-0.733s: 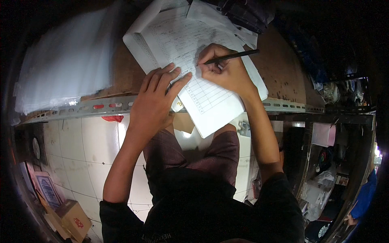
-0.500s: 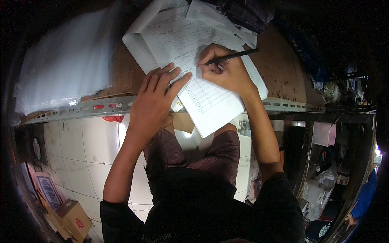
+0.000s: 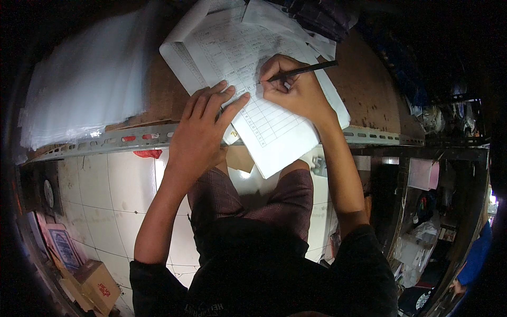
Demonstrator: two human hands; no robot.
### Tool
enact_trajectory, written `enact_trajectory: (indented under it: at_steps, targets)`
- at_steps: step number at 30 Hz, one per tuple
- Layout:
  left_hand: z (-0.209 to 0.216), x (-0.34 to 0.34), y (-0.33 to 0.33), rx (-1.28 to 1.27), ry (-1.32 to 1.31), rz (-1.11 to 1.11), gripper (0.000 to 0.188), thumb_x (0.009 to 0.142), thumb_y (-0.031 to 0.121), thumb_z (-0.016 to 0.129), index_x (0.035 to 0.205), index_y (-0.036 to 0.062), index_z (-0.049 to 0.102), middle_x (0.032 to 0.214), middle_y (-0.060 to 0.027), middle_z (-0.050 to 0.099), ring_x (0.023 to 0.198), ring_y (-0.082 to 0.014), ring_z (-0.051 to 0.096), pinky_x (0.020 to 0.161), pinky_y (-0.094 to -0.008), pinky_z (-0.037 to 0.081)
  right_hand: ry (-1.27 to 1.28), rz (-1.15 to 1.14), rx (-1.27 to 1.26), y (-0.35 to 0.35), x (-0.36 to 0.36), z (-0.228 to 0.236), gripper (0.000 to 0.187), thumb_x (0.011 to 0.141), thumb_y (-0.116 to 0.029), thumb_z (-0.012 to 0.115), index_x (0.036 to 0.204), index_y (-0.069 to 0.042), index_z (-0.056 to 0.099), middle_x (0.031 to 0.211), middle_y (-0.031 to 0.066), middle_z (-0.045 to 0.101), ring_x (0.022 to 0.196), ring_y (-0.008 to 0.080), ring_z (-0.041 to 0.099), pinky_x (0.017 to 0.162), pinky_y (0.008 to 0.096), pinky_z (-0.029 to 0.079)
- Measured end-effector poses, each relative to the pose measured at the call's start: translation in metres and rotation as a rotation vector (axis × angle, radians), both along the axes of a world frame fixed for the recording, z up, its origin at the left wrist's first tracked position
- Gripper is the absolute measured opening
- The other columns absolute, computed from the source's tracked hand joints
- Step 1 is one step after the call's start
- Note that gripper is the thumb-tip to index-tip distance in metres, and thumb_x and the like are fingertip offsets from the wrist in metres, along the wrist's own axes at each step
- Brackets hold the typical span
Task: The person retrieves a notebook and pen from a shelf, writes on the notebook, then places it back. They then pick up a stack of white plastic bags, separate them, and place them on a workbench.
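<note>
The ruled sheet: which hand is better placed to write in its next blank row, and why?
Probably the right hand: it grips the black pen, pointed at the ruled sheet. The left hand shows no pen and rests along the sheet's left edge.

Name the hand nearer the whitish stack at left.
Left. The left hand touches the paper, right of the stack; the right hand, holding the pen, is farther right.

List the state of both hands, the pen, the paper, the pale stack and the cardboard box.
Left hand: fingers spread, resting on the paper.
Right hand: closed around the pen.
Pen: slanted, point toward the page.
Paper: partly filled in, lower rows blank.
Pale stack: lying on the table.
Cardboard box: cannot tell whether shut.
</note>
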State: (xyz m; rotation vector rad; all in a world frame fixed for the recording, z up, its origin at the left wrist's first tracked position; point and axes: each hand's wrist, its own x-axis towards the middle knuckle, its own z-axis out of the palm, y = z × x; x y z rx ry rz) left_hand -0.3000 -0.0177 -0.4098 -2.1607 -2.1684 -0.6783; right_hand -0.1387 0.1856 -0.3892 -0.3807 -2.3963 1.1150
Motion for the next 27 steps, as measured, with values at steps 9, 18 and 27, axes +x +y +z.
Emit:
enact_trajectory:
  at_steps: [9,18,27]
  targets:
    - [0.003,0.001,0.000,-0.005,0.000,0.000,0.108,0.054,0.011,0.093,0.152,0.0265,0.051,0.145,-0.0057,0.051,0.144,-0.0287,0.043,0.123,-0.0455,0.039,0.026,-0.051,-0.041,-0.001,0.001,-0.002,0.015,0.081,0.000,0.076,0.091,-0.004,0.066,0.089,-0.0014,0.062,0.078,0.0050,0.053,0.066,0.0211,0.045]
    - [0.001,0.001,0.000,-0.011,0.008,0.012,0.107,0.055,0.012,0.094,0.152,0.0279,0.051,0.146,-0.0050,0.050,0.144,-0.0290,0.043,0.124,-0.0460,0.039,-0.003,-0.001,-0.008,0.003,0.001,0.000,0.016,0.081,0.002,0.075,0.093,-0.003,0.066,0.092,0.0002,0.063,0.081,0.0068,0.057,0.071,0.0235,0.048]
    - [0.003,0.002,0.000,-0.022,0.008,0.021,0.104,0.059,0.014,0.094,0.152,0.0296,0.051,0.148,-0.0048,0.050,0.145,-0.0284,0.042,0.124,-0.0462,0.039,-0.018,-0.067,-0.095,0.028,0.025,0.002,0.019,0.081,0.007,0.074,0.096,-0.001,0.066,0.098,0.0044,0.066,0.088,0.0121,0.063,0.084,0.0291,0.054]
